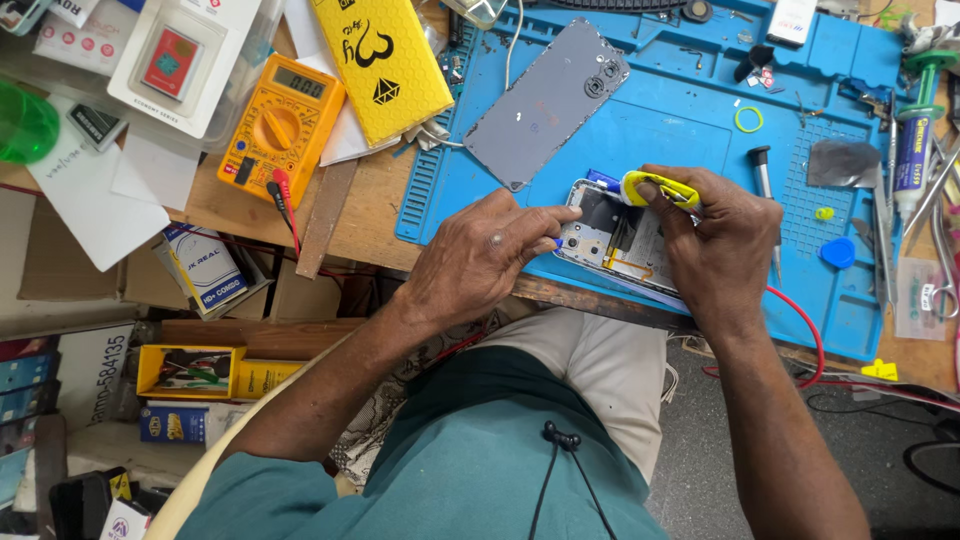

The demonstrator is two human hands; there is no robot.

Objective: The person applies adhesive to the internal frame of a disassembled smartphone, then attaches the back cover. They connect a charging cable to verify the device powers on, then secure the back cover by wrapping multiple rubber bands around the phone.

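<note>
**Opened phone under both hands**

The opened phone (622, 243) lies on the blue mat (680, 130) at the surface's near edge. The left hand (480, 255) pins its left end, fingers pressed down. The right hand (715, 235) grips a yellow tool (655, 188) at the phone's far edge. A grey back cover (547, 100) lies beyond.

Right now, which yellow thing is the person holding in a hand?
The small yellow tool, pinched in the right hand over the opened phone. The yellow meter and yellow box lie untouched, farther up the bench.
</note>
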